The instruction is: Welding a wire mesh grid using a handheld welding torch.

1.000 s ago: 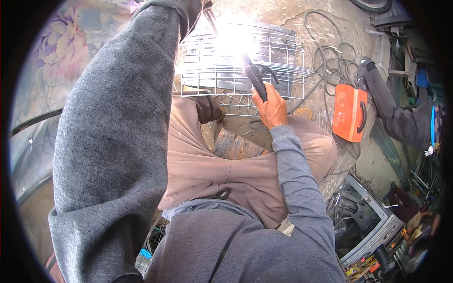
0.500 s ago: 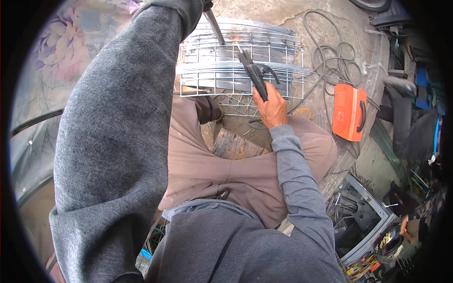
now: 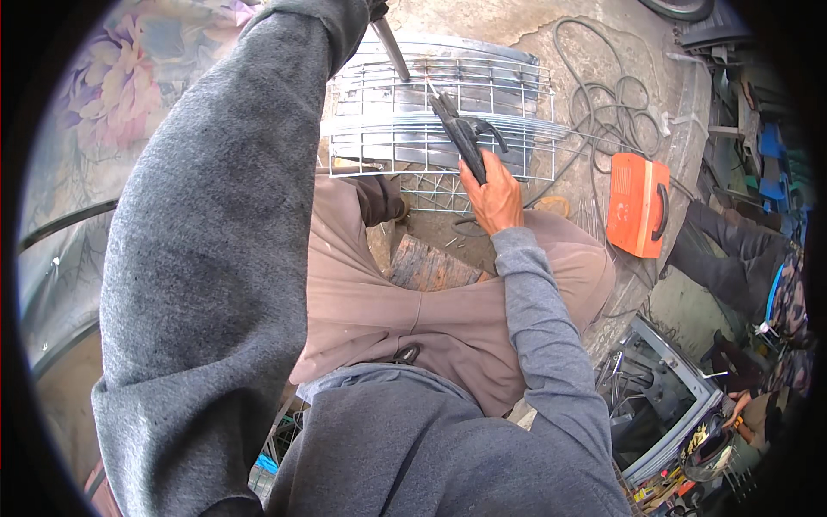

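Note:
My right hand (image 3: 498,194) is closed round a black welding electrode holder (image 3: 462,138). The thin electrode (image 3: 432,87) in it points at a wire mesh panel (image 3: 525,82), its tip close to the wires. Sheet metal (image 3: 491,52) lies under the mesh. My left arm (image 3: 207,224) reaches up past the top edge. Only something dark shows at its cuff, so the left hand's fingers are hidden. From beside that cuff a grey metal bar (image 3: 392,52) slants down to the mesh.
An orange welding machine (image 3: 633,207) stands on the right, with coiled cable (image 3: 616,112) behind it. A wooden block (image 3: 431,265) lies between my legs. At the right are another person's dark-trousered legs (image 3: 732,250) and a grey metal frame (image 3: 663,396) holding tools.
The orange glow at the electrode tip is gone. My right hand and the holder have shifted very slightly left. The other person at the right has moved.

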`<move>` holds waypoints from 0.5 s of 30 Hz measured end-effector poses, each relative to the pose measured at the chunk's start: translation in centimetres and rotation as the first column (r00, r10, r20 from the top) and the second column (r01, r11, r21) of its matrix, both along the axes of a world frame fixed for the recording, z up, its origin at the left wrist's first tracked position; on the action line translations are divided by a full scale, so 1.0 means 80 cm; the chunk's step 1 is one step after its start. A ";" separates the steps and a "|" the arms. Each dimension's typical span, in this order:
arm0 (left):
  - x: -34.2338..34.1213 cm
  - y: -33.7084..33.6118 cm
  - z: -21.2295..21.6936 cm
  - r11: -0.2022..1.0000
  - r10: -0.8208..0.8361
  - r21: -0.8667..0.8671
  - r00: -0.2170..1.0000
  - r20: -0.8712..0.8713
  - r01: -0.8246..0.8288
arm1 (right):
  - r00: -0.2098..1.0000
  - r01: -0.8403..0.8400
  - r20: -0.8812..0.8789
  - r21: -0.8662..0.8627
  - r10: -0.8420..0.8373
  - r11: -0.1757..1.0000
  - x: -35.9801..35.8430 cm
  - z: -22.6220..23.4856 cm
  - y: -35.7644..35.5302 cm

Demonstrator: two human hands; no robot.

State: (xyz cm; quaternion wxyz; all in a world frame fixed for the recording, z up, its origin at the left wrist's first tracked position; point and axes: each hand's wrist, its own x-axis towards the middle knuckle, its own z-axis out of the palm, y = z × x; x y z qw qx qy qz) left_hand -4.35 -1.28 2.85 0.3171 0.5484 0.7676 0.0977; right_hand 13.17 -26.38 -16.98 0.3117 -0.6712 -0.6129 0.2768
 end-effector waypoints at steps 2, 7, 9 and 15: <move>0.003 0.000 -0.001 1.000 -0.001 -0.005 1.000 -0.013 0.001 | 1.000 -0.001 0.009 0.003 0.001 1.000 0.002 -0.003 -0.002; 0.002 -0.002 -0.013 0.993 0.096 0.059 0.987 0.128 -0.105 | 1.000 -0.007 -0.001 -0.004 0.007 1.000 0.001 -0.005 -0.004; 0.006 0.000 -0.013 0.985 0.122 0.098 0.978 0.171 -0.140 | 1.000 -0.007 -0.013 -0.002 0.007 1.000 0.003 -0.003 -0.004; -0.005 0.003 -0.004 0.996 0.088 0.020 0.993 0.076 -0.089 | 0.999 0.022 -0.039 -0.014 -0.023 1.000 -0.010 0.010 0.006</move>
